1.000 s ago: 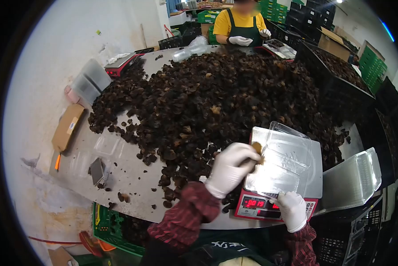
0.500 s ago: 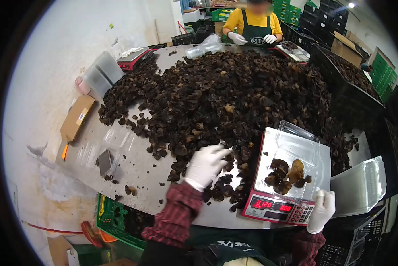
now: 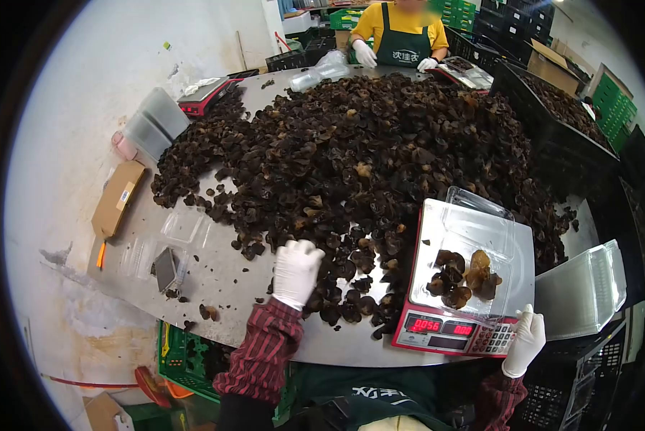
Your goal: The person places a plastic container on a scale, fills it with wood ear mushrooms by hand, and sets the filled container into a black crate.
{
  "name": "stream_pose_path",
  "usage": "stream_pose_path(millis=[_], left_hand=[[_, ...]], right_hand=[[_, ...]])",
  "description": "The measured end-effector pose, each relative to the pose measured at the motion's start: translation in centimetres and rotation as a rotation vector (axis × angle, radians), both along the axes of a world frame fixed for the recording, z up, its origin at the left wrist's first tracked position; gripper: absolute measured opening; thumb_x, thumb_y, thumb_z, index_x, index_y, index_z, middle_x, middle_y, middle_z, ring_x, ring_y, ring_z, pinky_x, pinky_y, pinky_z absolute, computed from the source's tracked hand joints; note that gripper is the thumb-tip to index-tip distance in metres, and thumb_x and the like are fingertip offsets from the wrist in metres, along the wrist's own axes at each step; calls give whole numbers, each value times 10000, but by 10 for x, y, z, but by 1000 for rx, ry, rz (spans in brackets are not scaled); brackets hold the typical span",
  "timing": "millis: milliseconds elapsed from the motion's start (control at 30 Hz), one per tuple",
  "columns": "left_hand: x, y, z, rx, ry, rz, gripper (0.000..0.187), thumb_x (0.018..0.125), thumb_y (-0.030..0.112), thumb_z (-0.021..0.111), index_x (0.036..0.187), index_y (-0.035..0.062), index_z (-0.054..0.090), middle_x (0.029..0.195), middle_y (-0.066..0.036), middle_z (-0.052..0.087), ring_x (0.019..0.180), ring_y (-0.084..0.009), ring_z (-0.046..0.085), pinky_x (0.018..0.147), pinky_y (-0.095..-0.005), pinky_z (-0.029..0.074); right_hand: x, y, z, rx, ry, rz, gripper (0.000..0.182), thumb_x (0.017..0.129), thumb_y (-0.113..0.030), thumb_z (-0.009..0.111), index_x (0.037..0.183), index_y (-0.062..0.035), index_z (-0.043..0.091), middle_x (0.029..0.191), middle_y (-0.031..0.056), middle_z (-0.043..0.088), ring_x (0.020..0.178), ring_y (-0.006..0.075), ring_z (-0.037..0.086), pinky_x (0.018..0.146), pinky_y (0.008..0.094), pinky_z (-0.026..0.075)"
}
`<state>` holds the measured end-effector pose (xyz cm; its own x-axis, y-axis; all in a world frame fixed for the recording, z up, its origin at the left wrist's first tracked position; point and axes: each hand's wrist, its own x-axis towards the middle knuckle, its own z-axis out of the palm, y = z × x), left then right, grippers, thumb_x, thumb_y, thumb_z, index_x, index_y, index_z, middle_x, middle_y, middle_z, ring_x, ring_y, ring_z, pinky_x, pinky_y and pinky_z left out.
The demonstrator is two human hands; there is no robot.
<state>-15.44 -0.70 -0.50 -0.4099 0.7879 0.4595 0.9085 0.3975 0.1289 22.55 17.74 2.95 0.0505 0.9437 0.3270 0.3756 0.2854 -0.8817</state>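
Note:
My left hand [image 3: 297, 273], in a white glove, is closed with fingers curled at the near edge of a big pile of dark wood ear mushrooms [image 3: 380, 144]; whatever it may hold is hidden. A red digital scale [image 3: 437, 343] stands at the right, its display reading 0.056. On its metal plate lies a clear plastic tray [image 3: 505, 251] with a few wood ears [image 3: 454, 279] inside, some of them lighter brown. My right hand [image 3: 525, 343], also gloved, pinches the tray's near right corner beside the scale's keypad.
Stacked clear trays [image 3: 584, 291] stand right of the scale, near a black crate [image 3: 552, 136] of wood ears. Another scale [image 3: 207, 97] is at the far left. A co-worker in a dark apron [image 3: 401, 43] stands across the table. A cardboard piece [image 3: 118, 197] lies on the left edge.
My left hand has moved left and its spread fingers have curled in. The scale's reading has dropped from 0.120 to 0.056. My right hand stays at the tray's corner.

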Motion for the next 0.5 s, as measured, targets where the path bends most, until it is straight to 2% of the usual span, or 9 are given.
stream_pose_path(millis=[67,100,167,367,433,500], left_hand=[[14,7,-15,-133,-64,-125,189,677,220,725,845,148,680,833,-20,562,862,-220,527,738,-368,396],[21,12,-19,-234,-68,-99,214,668,244,733,848,140,680,853,-26,546,889,-219,515,742,-365,387],[19,22,-32,-268,-7,-47,218,656,247,735,831,129,679,863,-31,530,899,-222,507,741,-368,382],[14,35,-40,-273,41,-97,183,627,201,705,783,111,671,853,-38,528,888,-228,507,759,-374,384],[13,32,-39,-201,11,-100,166,631,193,688,773,112,664,852,-32,533,886,-229,508,770,-380,381],[17,24,-19,64,-183,-126,154,633,181,689,759,103,646,885,-25,555,914,-227,514,787,-379,378]], right_hand=[[-3,-2,1,2,1,12,263,922,-63,575,682,38,540,615,19,448,527,64,381,498,224,324],[-4,-3,1,6,2,22,270,923,-66,574,678,40,535,614,19,446,530,64,382,498,226,328],[-5,-3,-3,34,-20,19,269,923,-66,574,680,42,536,615,17,445,533,63,383,498,228,329],[-2,-5,1,43,-42,21,260,921,-61,574,687,47,542,615,16,443,536,58,381,500,231,331],[0,-4,0,10,-9,11,258,920,-60,575,687,47,544,614,16,443,534,59,380,501,231,327],[10,1,-8,39,-54,18,273,925,-74,573,680,42,546,613,11,449,525,57,380,495,229,316]])
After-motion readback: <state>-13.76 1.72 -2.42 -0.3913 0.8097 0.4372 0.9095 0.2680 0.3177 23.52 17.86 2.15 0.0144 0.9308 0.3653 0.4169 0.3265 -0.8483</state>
